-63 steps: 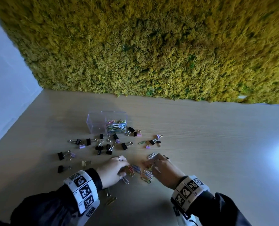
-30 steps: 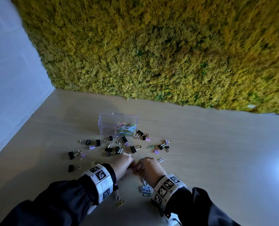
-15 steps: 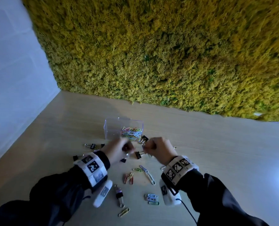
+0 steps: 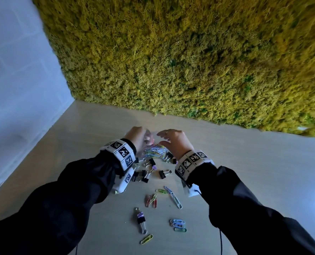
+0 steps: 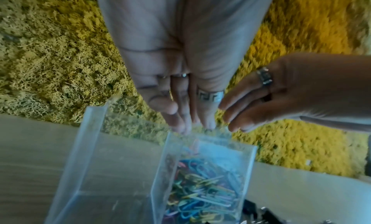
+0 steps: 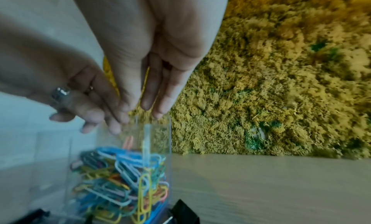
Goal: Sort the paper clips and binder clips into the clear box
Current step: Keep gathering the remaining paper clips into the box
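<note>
The clear box [image 5: 84, 148] has two compartments: the left one is empty, the right one holds a heap of coloured paper clips [image 5: 200, 187]. In the head view my hands hide most of the box, and only the paper clips [image 4: 154, 152] show between them. My left hand [image 5: 192, 126] hangs over the right compartment with straight fingers pointing down. My right hand [image 6: 140, 113] is beside it, fingers spread and straight. A pink clip [image 6: 128, 141] is inside the box [image 6: 147, 140] just below the fingertips. Neither hand holds anything that I can see.
Black and purple binder clips [image 4: 143, 173] lie clustered just in front of the box. Nearer me on the wooden table [image 4: 245, 181] lie loose paper clips [image 4: 175, 197], a blue group [image 4: 178, 224], a yellow one [image 4: 146, 239] and a binder clip [image 4: 141, 219]. A moss wall [image 4: 190, 61] stands behind.
Both hands gathered clips on the table, lifted, and moved forward to above the box. Their fingers, curled half a second ago, are now straight.
</note>
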`<state>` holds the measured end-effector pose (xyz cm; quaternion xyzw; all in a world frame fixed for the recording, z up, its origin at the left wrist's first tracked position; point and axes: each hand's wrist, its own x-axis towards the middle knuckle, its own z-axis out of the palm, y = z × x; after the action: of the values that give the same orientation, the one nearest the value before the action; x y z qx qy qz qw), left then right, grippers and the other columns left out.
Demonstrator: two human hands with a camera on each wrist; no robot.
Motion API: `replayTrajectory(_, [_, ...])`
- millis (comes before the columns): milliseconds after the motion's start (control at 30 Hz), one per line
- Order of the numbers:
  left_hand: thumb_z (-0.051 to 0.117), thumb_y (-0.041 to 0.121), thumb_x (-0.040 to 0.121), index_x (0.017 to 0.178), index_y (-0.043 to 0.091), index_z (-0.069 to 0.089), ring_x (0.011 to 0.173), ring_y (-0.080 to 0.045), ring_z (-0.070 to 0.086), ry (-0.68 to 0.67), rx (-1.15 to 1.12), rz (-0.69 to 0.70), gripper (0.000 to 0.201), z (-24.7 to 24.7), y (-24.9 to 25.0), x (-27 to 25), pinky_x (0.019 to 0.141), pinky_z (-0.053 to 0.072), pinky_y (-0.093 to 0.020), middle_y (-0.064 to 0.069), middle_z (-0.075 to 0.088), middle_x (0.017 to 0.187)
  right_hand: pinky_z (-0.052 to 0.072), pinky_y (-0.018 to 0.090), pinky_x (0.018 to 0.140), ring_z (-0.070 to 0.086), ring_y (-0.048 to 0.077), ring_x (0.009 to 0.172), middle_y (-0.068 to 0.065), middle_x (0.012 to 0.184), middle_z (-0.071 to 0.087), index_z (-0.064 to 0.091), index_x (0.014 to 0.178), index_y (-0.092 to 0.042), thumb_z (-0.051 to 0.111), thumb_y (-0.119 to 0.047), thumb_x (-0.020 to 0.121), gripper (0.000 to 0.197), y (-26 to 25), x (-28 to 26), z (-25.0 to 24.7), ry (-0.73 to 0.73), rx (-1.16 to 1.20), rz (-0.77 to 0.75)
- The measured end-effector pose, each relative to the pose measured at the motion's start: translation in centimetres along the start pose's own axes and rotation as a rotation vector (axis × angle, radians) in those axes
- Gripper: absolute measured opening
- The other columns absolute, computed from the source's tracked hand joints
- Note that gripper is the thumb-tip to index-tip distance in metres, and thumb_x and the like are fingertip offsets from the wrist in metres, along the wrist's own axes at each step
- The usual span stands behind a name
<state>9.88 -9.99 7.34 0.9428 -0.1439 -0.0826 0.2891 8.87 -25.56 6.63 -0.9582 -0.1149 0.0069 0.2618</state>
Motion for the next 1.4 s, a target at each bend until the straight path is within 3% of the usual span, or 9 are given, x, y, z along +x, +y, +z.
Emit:
replayTrajectory(133, [0.060,0.004,0.083,0.115,0.007,0.058,0.090,-0.017,0.054,0.155,0.052,0.258,0.032,1.0,-0.2,-2.4,0.086,0.049,-0.033,-0.012,0.060,0.113,0.052,0.019,0.077,0.057,0.010,0.077,0.008,0.098,0.068,0.065,0.103,-0.009,0.068,-0.017,0.079,0.025,1.1,-4.9,-1.1,0.057,0.095,-0.064])
replayTrajectory(233, [0.065,0.009,0.078,0.111,0.012,0.060,0.097,-0.020,0.054,-0.023,0.050,0.336,0.034,2.4,-0.1,-5.5,0.085,0.046,-0.030,-0.009,0.058,0.112,0.043,0.010,0.065,0.051,0.006,0.069,0.003,0.096,0.055,0.058,0.112,-0.011,0.077,-0.028,0.068,0.051,3.1,-9.5,0.0,-0.243,0.168,-0.023])
replayTrajectory(433, [0.067,0.053,0.071,0.128,0.003,0.032,0.113,-0.024,0.045,-0.554,0.365,-0.090,0.082,6.5,0.6,-9.4,0.091,0.038,-0.030,-0.013,0.043,0.127,0.029,0.023,0.106,0.034,0.012,0.113,0.003,0.127,0.032,0.030,0.137,-0.015,0.080,-0.050,0.052,0.104,5.5,-15.1,4.2,-0.510,-0.072,-0.006])
replayTrajectory(700, [0.075,0.028,0.071,0.101,0.011,0.058,0.098,-0.020,0.057,-0.357,0.274,-0.118,0.039,9.9,0.6,-8.6,0.078,0.042,-0.026,-0.007,0.063,0.108,0.034,0.003,0.067,0.043,-0.002,0.067,-0.011,0.084,0.044,0.067,0.094,-0.007,0.073,-0.011,0.072,0.024,4.9,-14.4,4.6,-0.329,0.132,-0.016])
replayTrajectory(833, [0.061,0.014,0.080,0.090,0.016,0.065,0.094,-0.016,0.061,-0.279,0.255,-0.033,0.011,9.9,0.3,-8.4,0.074,0.041,-0.018,-0.004,0.067,0.103,0.046,0.013,0.069,0.060,0.013,0.075,-0.005,0.080,0.059,0.068,0.081,-0.013,0.070,-0.019,0.071,0.012,4.2,-13.8,4.8,-0.296,-0.033,-0.130])
replayTrajectory(1067, [0.049,-0.007,0.080,0.072,0.012,0.057,0.082,-0.021,0.064,-0.362,0.358,0.096,0.022,9.7,0.9,-7.9,0.075,0.049,-0.028,-0.002,0.056,0.064,0.044,0.009,0.051,0.054,-0.002,0.053,-0.019,0.047,0.058,0.063,0.039,-0.031,0.081,-0.048,0.035,0.025,4.5,-12.8,5.6,-0.479,-0.686,-0.264])
replayTrajectory(1167, [0.059,-0.003,0.078,0.081,0.005,0.066,0.077,-0.016,0.064,-0.318,0.133,0.105,0.011,7.8,1.2,-7.9,0.074,0.048,-0.021,-0.009,0.071,0.083,0.040,0.005,0.044,0.053,-0.007,0.048,-0.017,0.043,0.056,0.063,0.038,-0.029,0.077,-0.052,0.025,0.031,3.6,-12.7,5.0,-0.369,-0.525,-0.175])
replayTrajectory(1300, [0.066,0.004,0.076,0.079,0.004,0.070,0.069,-0.007,0.058,-0.023,-0.092,0.157,0.004,3.6,2.0,-5.5,0.070,0.039,-0.004,-0.007,0.072,0.083,0.052,0.026,0.070,0.067,0.023,0.081,0.009,0.082,0.070,0.068,0.078,-0.009,0.061,-0.019,0.066,0.017,3.6,-12.5,4.5,-0.483,-0.226,-0.077])
replayTrajectory(1400, [0.067,0.009,0.078,0.079,0.008,0.069,0.071,-0.012,0.063,0.240,-0.135,0.197,0.003,1.2,1.4,-1.9,0.074,0.052,-0.023,-0.007,0.073,0.085,0.045,0.032,0.089,0.060,0.026,0.098,0.018,0.101,0.066,0.064,0.096,-0.002,0.056,-0.009,0.075,0.023,3.9,-11.7,4.0,-0.500,-0.183,-0.046])
